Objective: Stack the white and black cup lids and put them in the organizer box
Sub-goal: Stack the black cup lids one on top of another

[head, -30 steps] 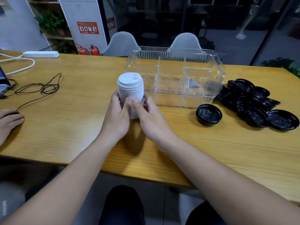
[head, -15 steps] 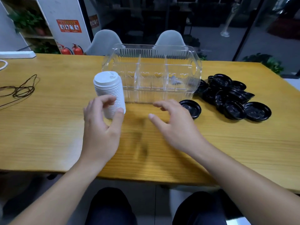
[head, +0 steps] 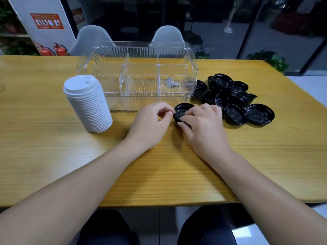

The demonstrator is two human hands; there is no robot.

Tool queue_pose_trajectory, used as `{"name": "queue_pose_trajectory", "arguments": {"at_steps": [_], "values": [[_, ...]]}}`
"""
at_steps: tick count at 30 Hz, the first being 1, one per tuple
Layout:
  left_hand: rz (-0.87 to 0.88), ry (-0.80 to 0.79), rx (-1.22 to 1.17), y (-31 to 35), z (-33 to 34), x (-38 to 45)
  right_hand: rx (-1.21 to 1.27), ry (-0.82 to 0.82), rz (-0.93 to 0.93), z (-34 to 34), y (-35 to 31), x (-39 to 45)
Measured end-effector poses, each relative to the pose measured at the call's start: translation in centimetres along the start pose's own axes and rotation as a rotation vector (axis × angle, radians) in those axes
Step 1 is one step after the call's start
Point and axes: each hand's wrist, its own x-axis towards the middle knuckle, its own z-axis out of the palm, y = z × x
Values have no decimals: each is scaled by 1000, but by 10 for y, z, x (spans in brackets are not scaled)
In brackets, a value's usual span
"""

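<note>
A tall stack of white lids (head: 88, 105) stands on the wooden table (head: 53, 147), left of the clear organizer box (head: 138, 75). The box has three compartments and looks empty apart from a small item in the right one. A single black lid (head: 182, 111) lies in front of the box's right end. My left hand (head: 150, 123) pinches its left rim with curled fingers. My right hand (head: 203, 124) grips its near right rim with thumb and fingers. A loose pile of black lids (head: 230, 98) lies right of the box.
Two grey chairs (head: 92, 38) stand behind the far table edge. Two red fire extinguishers (head: 53, 50) and a white pillar stand at the back left. My knees show below the near table edge.
Both hands let go of the white stack, which stays standing, and moved right to the single black lid, where they now hold its rim. The view has shifted right.
</note>
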Motion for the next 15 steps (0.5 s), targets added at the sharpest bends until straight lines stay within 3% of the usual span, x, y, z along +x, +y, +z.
{"name": "queue_pose_trajectory", "arguments": {"at_steps": [10, 15], "values": [[-52, -16, -145, -17, 2, 1, 120, 15, 97, 0, 6, -3], [-29, -74, -116, -19, 3, -1, 341, -8, 283, -5, 11, -4]]}}
